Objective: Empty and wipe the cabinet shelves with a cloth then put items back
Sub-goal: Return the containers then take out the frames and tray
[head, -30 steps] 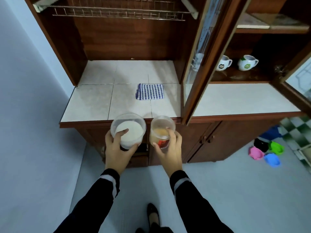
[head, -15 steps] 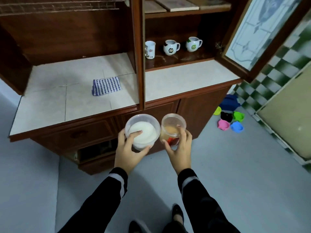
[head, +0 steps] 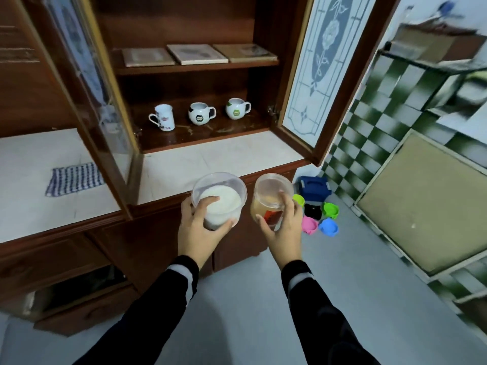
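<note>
A blue-striped cloth (head: 74, 178) is lying folded on the tiled tabletop (head: 31, 159) at the far left. Three mugs (head: 201, 113) are sitting on the lower cabinet shelf (head: 210, 130) between the open doors. The left hand (head: 198, 227) is gripping a clear tub of white powder (head: 219, 199), and just beside it the right hand (head: 283, 227) is gripping a smaller tub of tan contents (head: 271, 198), both held in front of the tabletop edge. Coloured cups (head: 320, 218) are sitting on the floor.

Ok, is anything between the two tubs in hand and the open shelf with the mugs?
Nothing visible: both doors are open, and the counter in front is bare. Three mugs occupy the shelf's back.
</note>
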Motion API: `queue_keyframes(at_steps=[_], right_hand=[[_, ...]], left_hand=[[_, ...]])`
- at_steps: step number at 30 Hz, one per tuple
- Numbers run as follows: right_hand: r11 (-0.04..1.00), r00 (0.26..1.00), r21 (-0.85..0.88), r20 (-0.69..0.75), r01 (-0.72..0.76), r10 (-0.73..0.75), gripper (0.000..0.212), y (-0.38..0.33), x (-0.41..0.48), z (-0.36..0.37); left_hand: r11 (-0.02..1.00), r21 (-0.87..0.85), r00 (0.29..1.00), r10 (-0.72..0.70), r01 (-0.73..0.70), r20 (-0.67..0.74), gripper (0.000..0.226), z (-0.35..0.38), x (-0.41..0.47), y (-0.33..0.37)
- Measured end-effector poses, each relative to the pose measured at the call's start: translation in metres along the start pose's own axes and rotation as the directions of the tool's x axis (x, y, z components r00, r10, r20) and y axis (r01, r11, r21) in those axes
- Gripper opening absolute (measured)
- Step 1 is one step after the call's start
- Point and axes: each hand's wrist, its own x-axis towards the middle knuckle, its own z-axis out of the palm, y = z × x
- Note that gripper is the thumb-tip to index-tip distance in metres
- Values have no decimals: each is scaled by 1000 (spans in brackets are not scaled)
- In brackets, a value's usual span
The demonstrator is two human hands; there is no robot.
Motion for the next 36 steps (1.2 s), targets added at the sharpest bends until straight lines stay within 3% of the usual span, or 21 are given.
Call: queue_keyframes(at_steps=[7, 16, 21, 36], right_hand=[[999, 999, 8, 21, 33, -34, 73, 19, 96, -26], [990, 992, 69, 4, 127, -127, 75, 11, 239, -17], [970, 976, 117, -54, 215, -210, 76, -10, 324, -8], [877, 894, 186, -163, 444, -418, 79, -103, 535, 7]], left_hand=[[998, 57, 998, -31, 34, -51, 60, 53, 75, 36], [993, 103, 985, 69, -54, -156, 59, 85, 208, 58], [995, 35, 965, 100, -95, -243, 60, 92, 290, 76], [983, 85, 882, 183, -162, -435, 58, 68, 486, 167]])
